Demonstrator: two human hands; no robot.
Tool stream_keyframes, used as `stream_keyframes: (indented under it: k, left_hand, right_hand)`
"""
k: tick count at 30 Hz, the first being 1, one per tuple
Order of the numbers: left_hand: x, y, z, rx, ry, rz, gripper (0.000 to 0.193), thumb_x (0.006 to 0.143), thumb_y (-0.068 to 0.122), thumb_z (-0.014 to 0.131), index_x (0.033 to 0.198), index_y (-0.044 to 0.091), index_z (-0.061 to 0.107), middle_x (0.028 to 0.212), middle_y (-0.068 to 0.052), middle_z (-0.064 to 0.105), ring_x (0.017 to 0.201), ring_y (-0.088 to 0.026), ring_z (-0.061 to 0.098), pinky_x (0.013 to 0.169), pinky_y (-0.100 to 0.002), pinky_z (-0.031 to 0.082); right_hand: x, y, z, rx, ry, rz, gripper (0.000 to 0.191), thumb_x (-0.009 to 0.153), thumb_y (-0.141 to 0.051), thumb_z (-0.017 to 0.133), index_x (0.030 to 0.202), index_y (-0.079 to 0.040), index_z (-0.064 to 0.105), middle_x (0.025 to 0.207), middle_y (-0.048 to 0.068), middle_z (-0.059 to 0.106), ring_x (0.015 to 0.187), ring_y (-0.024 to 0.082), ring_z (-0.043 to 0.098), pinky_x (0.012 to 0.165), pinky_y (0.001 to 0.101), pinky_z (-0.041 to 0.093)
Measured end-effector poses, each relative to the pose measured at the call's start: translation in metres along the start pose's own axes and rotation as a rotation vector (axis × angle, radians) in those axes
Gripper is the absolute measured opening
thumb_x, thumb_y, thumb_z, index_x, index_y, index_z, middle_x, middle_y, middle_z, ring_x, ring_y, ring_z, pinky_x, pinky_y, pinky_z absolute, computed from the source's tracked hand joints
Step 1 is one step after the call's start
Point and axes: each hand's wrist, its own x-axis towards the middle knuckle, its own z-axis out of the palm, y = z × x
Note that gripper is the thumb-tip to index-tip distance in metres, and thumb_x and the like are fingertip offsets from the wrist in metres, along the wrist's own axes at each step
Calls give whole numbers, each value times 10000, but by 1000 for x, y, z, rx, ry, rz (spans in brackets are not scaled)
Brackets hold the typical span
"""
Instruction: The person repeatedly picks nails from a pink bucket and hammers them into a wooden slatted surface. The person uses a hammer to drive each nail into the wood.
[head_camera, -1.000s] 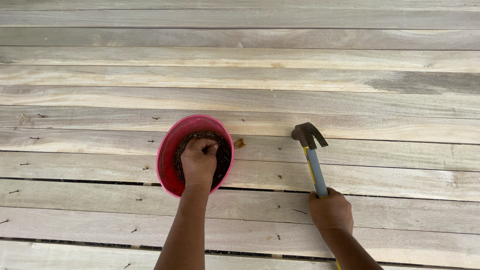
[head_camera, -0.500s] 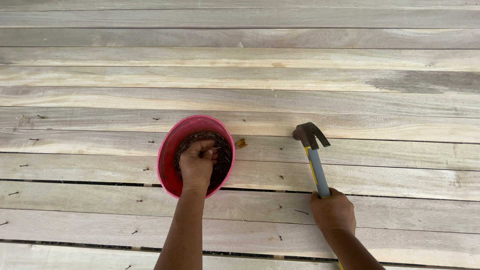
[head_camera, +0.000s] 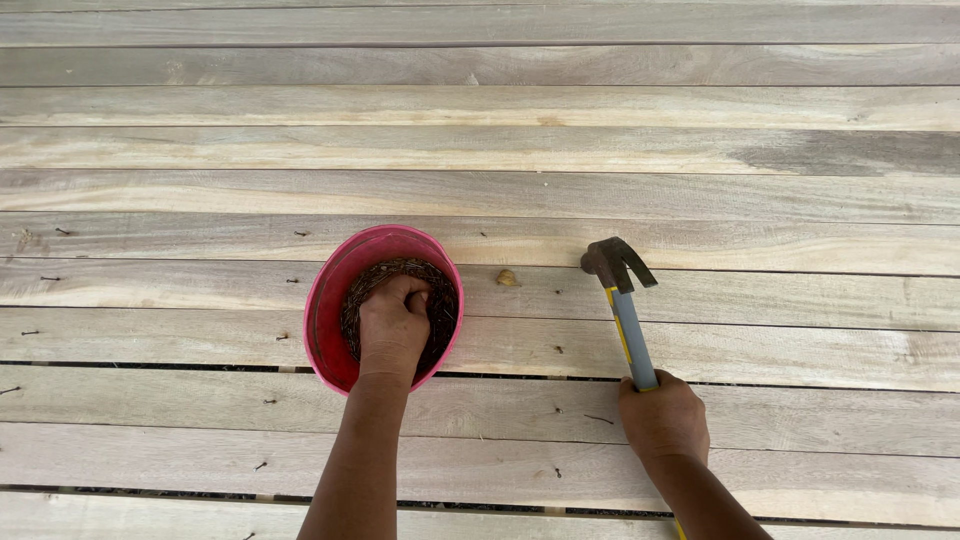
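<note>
Little has moved since the earlier frames: only the left hand (head_camera: 393, 325) has shifted slightly, its fingers curling deeper into the heap of dark nails (head_camera: 440, 300) inside the pink bucket (head_camera: 330, 300). This hand is bent into a loose fist over the nails, but I cannot tell if it really pinches some of them. The bucket stands on the wooden planks (head_camera: 480, 130), a little left of the middle. To the right, the right hand (head_camera: 662, 418) is clenched around the end of the grey and yellow handle of a claw hammer (head_camera: 625, 310). Its dark head lies far from the hand, resting on a plank. Between bucket and hammer head sits a small yellowish chip (head_camera: 508, 278). Several nails are already driven into the planks on the left and near side.
</note>
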Motion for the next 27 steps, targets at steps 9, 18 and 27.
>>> stream_keyframes:
  k: [9,18,27]
  left_hand:
    - [-3,27,-2,-251,186,101,73,889,97,764,946,80,807,959,-122,704,801,-233,696,708,-352,582]
    - [-3,97,37,-740,51,-122,170,977,56,668,1099,10,775,868,-64,706,686,-98,640,594,-236,561]
    - [31,103,102,-485,-14,-66,147,909,18,684,991,48,802,918,-65,766,784,-121,720,745,-258,594]
  right_hand:
    - [-1,1,1,-1,9,-7,384,985,-444,602,1237,-196,752,966,86,791,864,246,769,806,435,629]
    - [-3,0,1,21,-11,26,361,979,-443,585,1209,-214,743,995,100,803,890,283,785,812,456,638]
    - [-1,3,5,-19,-40,46,379,997,-464,561,1137,-185,775,999,115,813,920,310,792,851,469,635]
